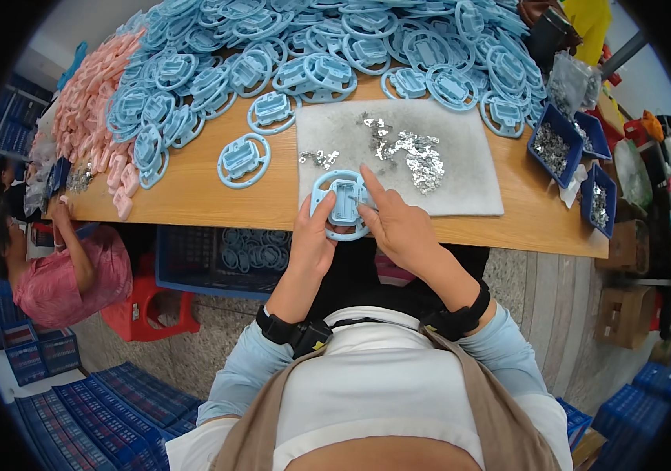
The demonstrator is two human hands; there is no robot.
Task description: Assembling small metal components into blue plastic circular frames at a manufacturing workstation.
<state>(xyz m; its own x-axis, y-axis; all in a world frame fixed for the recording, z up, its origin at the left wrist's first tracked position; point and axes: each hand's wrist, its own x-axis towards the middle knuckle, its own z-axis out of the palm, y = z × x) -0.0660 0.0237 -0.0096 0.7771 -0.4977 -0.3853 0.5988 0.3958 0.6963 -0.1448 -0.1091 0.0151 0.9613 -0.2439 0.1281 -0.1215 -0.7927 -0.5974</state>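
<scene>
My left hand (311, 245) grips a light-blue plastic toy steering wheel (345, 200) by its lower left, its thumb on top at the middle housing. The open side of that housing faces up, showing a rectangular hollow. My right hand (402, 229) holds the wheel's right side; the thumb presses at the housing's edge and the index finger stretches along the rim. Its other fingers are mostly hidden, and I cannot make out any small part under the thumb. Small shiny metal plates (423, 161) lie heaped on a white foam mat (473, 184) just beyond my hands.
Blue wheels (312, 74) pile up along the far side, with pink plastic parts (88, 110) at the left. Dark-blue bins (555, 145) of small metal parts stand at the right. A blue crate (194, 263) sits below the table edge. Another person (76, 267) works at left by a red stool (151, 306).
</scene>
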